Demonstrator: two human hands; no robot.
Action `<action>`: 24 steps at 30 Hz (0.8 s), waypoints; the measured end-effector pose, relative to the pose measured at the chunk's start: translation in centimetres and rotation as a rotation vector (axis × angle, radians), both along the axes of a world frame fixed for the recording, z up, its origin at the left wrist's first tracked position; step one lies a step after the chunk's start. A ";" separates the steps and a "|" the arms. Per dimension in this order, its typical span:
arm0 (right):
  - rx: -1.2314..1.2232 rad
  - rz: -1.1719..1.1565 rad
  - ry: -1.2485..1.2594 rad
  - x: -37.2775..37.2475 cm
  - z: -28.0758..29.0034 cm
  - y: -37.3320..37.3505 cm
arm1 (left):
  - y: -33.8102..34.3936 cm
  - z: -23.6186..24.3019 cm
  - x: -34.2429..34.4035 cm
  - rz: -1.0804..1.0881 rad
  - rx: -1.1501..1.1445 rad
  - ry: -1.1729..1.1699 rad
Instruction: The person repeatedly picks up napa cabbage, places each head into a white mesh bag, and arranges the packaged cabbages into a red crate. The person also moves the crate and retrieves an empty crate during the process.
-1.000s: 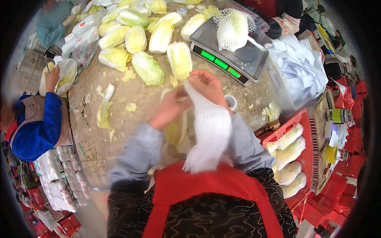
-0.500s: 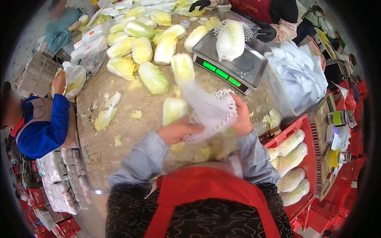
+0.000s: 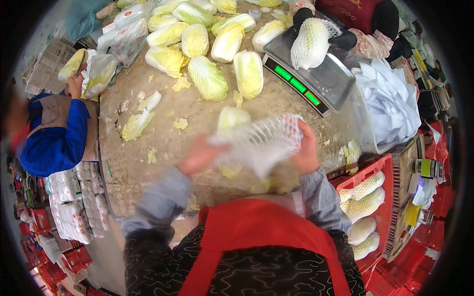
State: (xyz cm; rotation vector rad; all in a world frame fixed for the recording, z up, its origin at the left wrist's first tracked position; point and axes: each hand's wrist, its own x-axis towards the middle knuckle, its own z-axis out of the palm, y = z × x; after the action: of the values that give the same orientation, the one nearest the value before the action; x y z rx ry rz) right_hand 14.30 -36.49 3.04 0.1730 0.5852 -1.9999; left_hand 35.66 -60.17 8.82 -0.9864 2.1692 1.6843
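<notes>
A white foam net sleeve (image 3: 264,143) stretches between my hands above the table, slightly blurred by motion. My right hand (image 3: 307,150) is closed on its right end, with fingers along the bunched edge. At the other end my left hand (image 3: 201,155) grips the sleeve's edge; it is smeared by movement. Just beyond the sleeve a trimmed napa cabbage (image 3: 233,117) lies on the table, partly covered by it. Farther off lie more napa cabbages, the nearest being a pale one (image 3: 248,74) and a greener one (image 3: 207,79).
At the far right, a co-worker's dark-gloved hands (image 3: 343,40) hold a netted cabbage (image 3: 310,44) over a digital scale (image 3: 340,81). White sheets fill a clear bin (image 3: 370,133). A red crate (image 3: 387,197) of netted cabbages stands at right. Another person (image 3: 64,130) bags cabbage at left.
The sleeve has gone from bunched and drooping to stretched sideways, as my left hand moved left. The co-worker's hands have come onto the cabbage on the scale. The whole view has shifted slightly.
</notes>
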 end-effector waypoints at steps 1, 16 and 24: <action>-0.014 0.043 0.093 -0.3 -0.4 -1.7 | -2.4 -1.3 -0.8 0.160 0.022 0.137; -0.095 0.263 -0.116 4.9 -1.0 -8.1 | 2.6 -11.8 -1.5 0.485 1.545 0.775; 0.040 0.124 -0.175 8.0 5.9 -3.1 | 1.6 -10.1 -2.2 0.615 1.193 0.913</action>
State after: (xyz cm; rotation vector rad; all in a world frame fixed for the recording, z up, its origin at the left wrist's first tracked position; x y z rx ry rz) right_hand 22.33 -39.61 8.97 0.3254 0.5115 -1.8318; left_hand 33.45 -58.53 -1.30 -0.5102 0.5644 3.4686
